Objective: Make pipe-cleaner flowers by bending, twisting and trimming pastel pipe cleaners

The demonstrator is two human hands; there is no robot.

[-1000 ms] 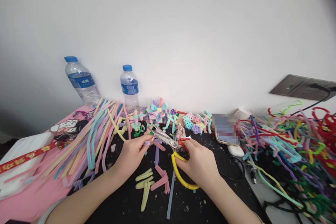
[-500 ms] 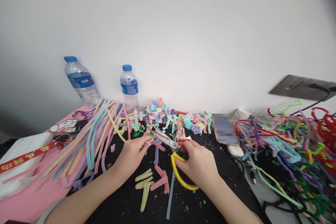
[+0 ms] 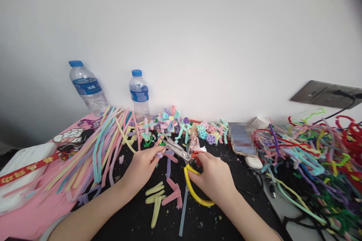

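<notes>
My right hand [image 3: 216, 175] is closed round the handles of a pair of scissors [image 3: 178, 150], one loop wrapped in yellow [image 3: 192, 190] and the other red. Their metal blades point up and left, towards the fingertips of my left hand [image 3: 144, 163]. That left hand is pinched on a small pipe cleaner piece [image 3: 160, 154], purple with a bit of green beside it, partly hidden by the fingers. Below the hands lie short yellow pipe cleaner pieces [image 3: 156, 211], folded pink ones [image 3: 174, 194] and a long blue-grey strip [image 3: 183, 212].
Long pastel pipe cleaners [image 3: 93, 150] spread over a pink surface at left. Two water bottles [image 3: 139, 94] stand by the wall. Finished pipe cleaner flowers [image 3: 169, 118] line the back. At right are a phone [image 3: 243, 139], an earbud case [image 3: 253, 162] and tangled pipe cleaners [image 3: 316, 165].
Almost everything stays in place. The yellow scissor handle has shifted very slightly down in my right hand; my left hand keeps its pinch.
</notes>
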